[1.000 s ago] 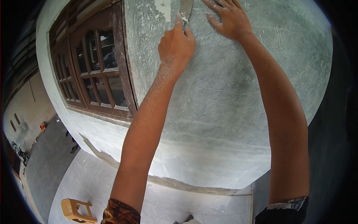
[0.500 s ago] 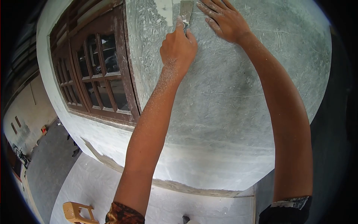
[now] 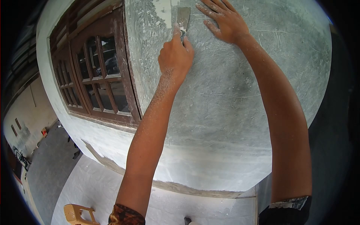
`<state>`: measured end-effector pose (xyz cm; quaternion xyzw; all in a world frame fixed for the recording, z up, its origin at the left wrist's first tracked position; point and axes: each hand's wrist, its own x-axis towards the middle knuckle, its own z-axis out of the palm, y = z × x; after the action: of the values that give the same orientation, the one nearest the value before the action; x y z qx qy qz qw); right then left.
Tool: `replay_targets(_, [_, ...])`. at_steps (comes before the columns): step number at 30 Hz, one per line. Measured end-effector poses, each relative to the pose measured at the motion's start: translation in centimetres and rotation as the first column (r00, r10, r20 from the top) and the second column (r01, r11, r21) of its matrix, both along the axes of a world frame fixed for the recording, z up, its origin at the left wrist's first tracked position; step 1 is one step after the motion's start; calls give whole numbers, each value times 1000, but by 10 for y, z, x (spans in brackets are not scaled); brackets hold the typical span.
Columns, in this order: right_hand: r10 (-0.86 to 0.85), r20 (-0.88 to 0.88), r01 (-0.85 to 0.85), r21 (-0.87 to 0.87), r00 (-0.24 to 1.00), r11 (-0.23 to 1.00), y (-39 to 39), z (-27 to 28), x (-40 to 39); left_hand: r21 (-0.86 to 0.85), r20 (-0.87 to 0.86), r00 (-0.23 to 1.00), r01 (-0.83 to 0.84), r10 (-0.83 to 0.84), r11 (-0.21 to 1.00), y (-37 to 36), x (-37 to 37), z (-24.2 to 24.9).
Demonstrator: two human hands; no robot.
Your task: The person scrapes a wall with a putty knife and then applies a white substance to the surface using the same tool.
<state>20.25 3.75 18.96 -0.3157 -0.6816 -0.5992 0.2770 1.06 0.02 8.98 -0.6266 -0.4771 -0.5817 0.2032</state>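
Observation:
My left hand [image 3: 175, 56] grips the handle of a putty knife [image 3: 183, 17], its forefinger stretched along the tool. The flat metal blade points up against the grey plastered wall [image 3: 221, 108], just right of a white patch [image 3: 163, 13] where the surface looks different. Pale dust coats my left wrist and forearm. To the right of the blade, my right hand [image 3: 228, 23] lies against the wall with its fingers spread and dusty, holding nothing.
A brown wooden window [image 3: 99, 75] with glass panes is set in the wall at the left. Below stand a yellow plastic stool [image 3: 77, 214] at the lower left and a pale floor [image 3: 210, 210]. Farther left is a dark paved yard [image 3: 48, 161].
My left hand and the putty knife have moved slightly down and left along the wall. More of the blade now shows. My right hand stays on the wall, a little farther left in view.

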Motion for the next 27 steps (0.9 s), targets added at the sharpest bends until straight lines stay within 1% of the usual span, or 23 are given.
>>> replay_targets(2, [-16, 0, 16, -9, 1000, 1000, -2, 0, 0, -56, 47, 998, 46, -43, 997, -1, 0, 2])
replay_targets(5, [19, 20, -19, 3, 1000, 1000, -1, 2, 2, 3, 42, 998, 51, -51, 999, 1, -1, 24])
replay_targets(9, [8, 6, -8, 5, 1000, 1000, 1, 0, 1, -2, 37, 999, 12, -12, 1000, -3, -2, 14])
replay_targets(11, [-1, 8, 1, 9, 1000, 1000, 1, 0, 1, -64, -13, 1000, 4, -5, 998, -2, -1, 4])
replay_targets(12, [0, 8, 0, 0, 1000, 1000, 0, -1, 1, -67, -13, 1000, 4, -4, 998, -1, -2, 3])
replay_targets(14, [5, 5, -5, 0, 1000, 1000, -1, 1, 1, -21, 11, 1000, 23, -23, 999, 1, -4, 10])
replay_targets(17, [33, 7, -33, 10, 999, 999, -2, 1, 1, -3, 6, 1000, 3, -3, 1000, 3, -4, 23])
replay_targets(20, [0, -1, 0, -25, 1000, 1000, -4, 1, 1, -10, 27, 1000, -3, 4, 1000, -2, 1, 12])
replay_targets(22, [-2, 22, 1, 37, 1000, 999, 2, 2, 3, -31, 12, 1000, 4, -4, 999, -2, 2, 4])
replay_targets(23, [-2, 25, 1, 35, 1000, 999, -1, 1, 1, -53, -5, 1000, 13, -13, 999, -3, 2, 1])
replay_targets(25, [-56, -2, 55, -28, 998, 998, -7, 2, -2, -51, 11, 1000, 16, -15, 999, 0, 0, 11])
replay_targets(27, [-41, 2, 41, -24, 999, 999, -7, 2, 0, -53, 25, 1000, 15, -14, 998, 1, -1, 20])
